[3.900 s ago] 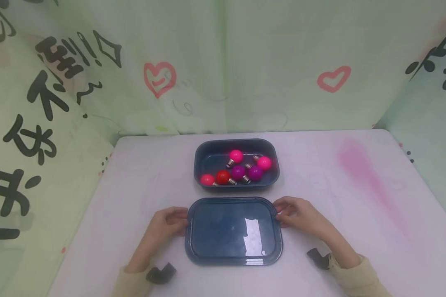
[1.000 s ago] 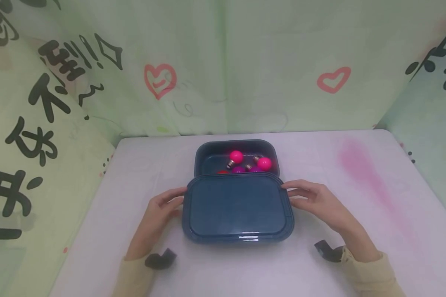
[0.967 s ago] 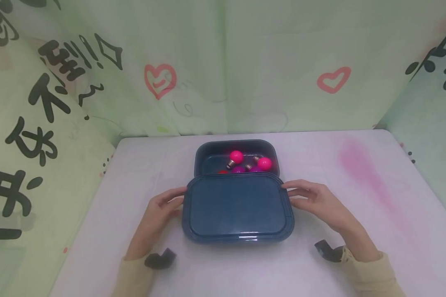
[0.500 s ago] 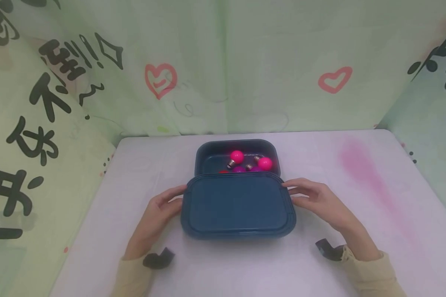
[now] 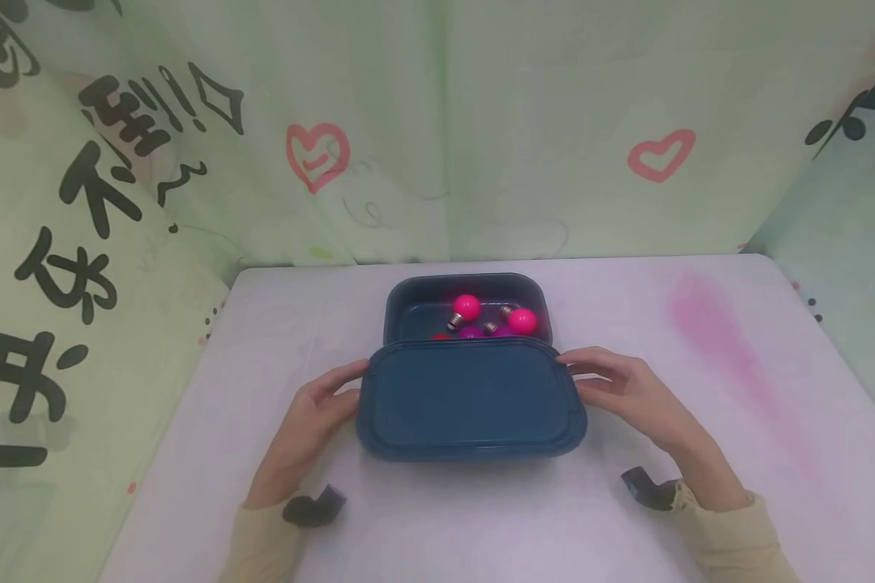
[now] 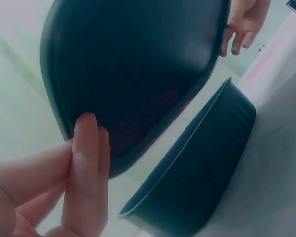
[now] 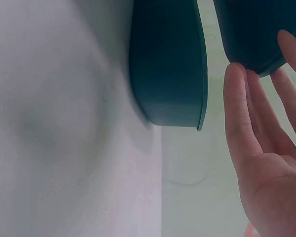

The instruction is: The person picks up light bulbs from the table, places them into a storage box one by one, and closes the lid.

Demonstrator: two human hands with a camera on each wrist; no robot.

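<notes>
A dark blue lid (image 5: 470, 397) is held off the table by both hands, tilted, in the head view. My left hand (image 5: 309, 425) pinches its left end; in the left wrist view the thumb and fingers lie on either face of the rim. At the opposite end, my right hand (image 5: 634, 397) holds the lid's edge with its fingertips. Behind and below stands an open dark blue box (image 6: 207, 163), its front part covered by the lid in the head view. Inside it lie pink bulbs (image 5: 467, 307), purple bulbs (image 5: 471, 332) and a red bulb (image 5: 440, 336), partly hidden.
The white table (image 5: 299, 324) carries a pink stain (image 5: 714, 332) at right. Green cloth walls (image 5: 481, 162) with painted hearts and dark lettering close off the back and both sides. Black wrist devices (image 5: 313, 508) sit at the cuffs.
From lying on the table in front of the box, the lid was lifted and moved back over the box's front part. Over the last second its near edge has tilted up slightly.
</notes>
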